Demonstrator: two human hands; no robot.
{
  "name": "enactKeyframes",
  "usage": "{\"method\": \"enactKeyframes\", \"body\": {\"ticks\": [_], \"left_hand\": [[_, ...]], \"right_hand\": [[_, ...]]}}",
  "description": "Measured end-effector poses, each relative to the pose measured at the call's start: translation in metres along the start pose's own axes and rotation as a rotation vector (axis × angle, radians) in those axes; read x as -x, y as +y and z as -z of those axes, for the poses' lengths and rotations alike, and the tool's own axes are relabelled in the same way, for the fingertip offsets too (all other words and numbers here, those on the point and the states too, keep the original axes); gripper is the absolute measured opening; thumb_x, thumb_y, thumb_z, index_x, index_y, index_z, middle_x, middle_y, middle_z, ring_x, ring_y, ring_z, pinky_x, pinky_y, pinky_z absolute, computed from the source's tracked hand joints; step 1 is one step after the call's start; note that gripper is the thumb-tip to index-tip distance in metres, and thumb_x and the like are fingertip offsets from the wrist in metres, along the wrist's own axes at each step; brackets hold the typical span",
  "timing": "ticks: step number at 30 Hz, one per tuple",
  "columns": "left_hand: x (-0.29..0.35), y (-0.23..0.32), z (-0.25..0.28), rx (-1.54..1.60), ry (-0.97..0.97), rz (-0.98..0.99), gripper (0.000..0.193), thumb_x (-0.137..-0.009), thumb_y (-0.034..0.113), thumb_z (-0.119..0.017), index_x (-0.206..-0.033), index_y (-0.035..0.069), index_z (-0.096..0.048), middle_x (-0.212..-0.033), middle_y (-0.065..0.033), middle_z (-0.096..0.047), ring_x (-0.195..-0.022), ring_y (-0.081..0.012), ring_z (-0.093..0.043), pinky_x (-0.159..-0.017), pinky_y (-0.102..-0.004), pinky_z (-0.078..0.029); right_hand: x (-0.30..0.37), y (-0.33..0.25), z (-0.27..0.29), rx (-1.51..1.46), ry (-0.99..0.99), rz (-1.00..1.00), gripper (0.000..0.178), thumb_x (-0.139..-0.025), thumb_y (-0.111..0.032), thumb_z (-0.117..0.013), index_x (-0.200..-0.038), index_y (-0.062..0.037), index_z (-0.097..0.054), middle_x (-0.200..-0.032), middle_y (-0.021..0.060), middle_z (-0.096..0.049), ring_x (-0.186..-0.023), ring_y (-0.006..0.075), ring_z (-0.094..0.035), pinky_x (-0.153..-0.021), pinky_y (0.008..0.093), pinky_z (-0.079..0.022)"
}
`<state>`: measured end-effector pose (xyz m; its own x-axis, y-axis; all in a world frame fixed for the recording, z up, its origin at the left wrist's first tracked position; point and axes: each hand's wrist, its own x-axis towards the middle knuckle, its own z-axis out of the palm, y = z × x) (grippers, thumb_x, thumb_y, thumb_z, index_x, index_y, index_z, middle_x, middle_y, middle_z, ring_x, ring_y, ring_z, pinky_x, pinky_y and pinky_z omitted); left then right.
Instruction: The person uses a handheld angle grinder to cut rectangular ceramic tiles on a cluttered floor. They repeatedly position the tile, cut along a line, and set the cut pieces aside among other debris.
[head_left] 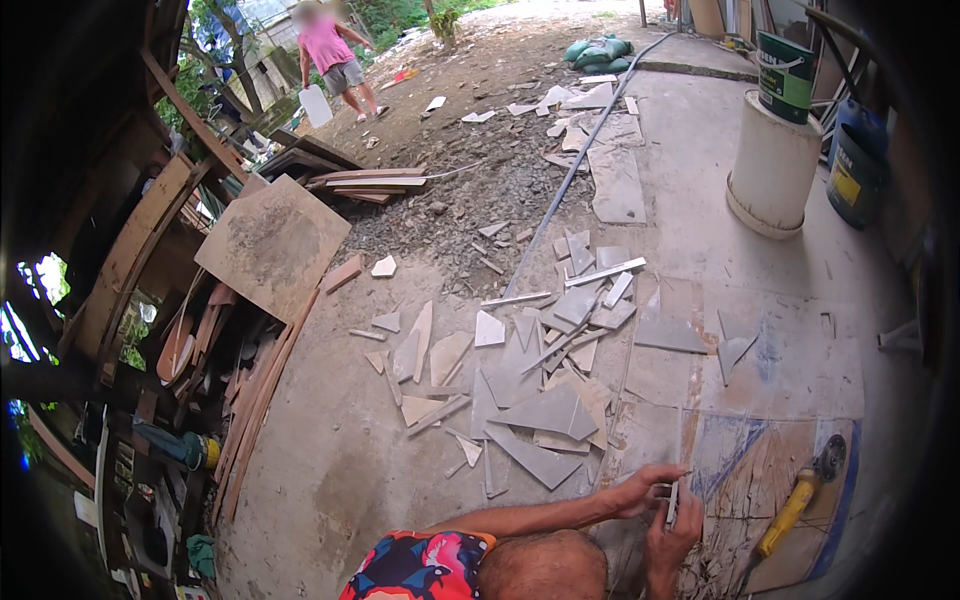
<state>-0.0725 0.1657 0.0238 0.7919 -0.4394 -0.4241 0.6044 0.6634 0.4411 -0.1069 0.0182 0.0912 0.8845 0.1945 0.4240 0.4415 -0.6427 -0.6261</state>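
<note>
Left hand [640, 491] and right hand [678, 538] pinch 1 thin tile piece [672, 503] between them.
A yellow grinder [788, 516] lies to the right; broken tiles [546, 412] litter the floor [315, 430].

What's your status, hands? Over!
Left hand and right hand: both on thin pale piece. Yellow grinder: lying to the right, untouched. Broken tiles: scattered on ground ahead.
</note>
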Motion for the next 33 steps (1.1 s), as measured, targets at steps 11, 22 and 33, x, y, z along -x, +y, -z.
{"method": "enactKeyframes", "body": {"ticks": [11,22,33], "left_hand": [[0.003,0.042,-0.012,0.084,0.353,-0.268,0.091,-0.095,0.036,-0.083,-0.162,0.012,-0.027,-0.14,-0.0142,-0.053,-0.12,-0.0337,-0.059,-0.101,-0.055,-0.055],[-0.005,0.026,0.01,0.069,0.468,0.058,0.071,-0.097,0.065,-0.07,-0.142,0.011,-0.058,-0.146,-0.0126,-0.052,-0.123,-0.0352,-0.053,-0.106,-0.0547,-0.049],[-0.009,0.012,0.003,-0.043,0.329,0.029,0.041,-0.108,0.041,-0.064,-0.133,0.009,-0.068,-0.131,-0.0064,-0.067,-0.118,-0.0218,-0.065,-0.105,-0.0377,-0.054]], "right_hand": [[0.0,0.017,0.045,-0.129,-0.013,-0.225,0.013,-0.096,-0.006,-0.074,-0.105,0.0036,-0.073,-0.09,0.0184,-0.07,-0.081,0.0325,-0.068,-0.077,0.0428,-0.051],[0.002,0.029,0.06,-0.135,0.054,-0.373,0.038,-0.109,-0.024,-0.066,-0.091,0.0083,-0.06,-0.07,0.0164,-0.054,-0.065,0.0232,-0.049,-0.063,0.0433,-0.04],[0.032,0.151,0.119,-0.747,0.275,-0.71,0.046,-0.114,-0.041,-0.057,-0.122,0.0036,-0.067,-0.111,0.0145,-0.07,-0.099,0.0259,-0.067,-0.087,0.0407,-0.052]]}}
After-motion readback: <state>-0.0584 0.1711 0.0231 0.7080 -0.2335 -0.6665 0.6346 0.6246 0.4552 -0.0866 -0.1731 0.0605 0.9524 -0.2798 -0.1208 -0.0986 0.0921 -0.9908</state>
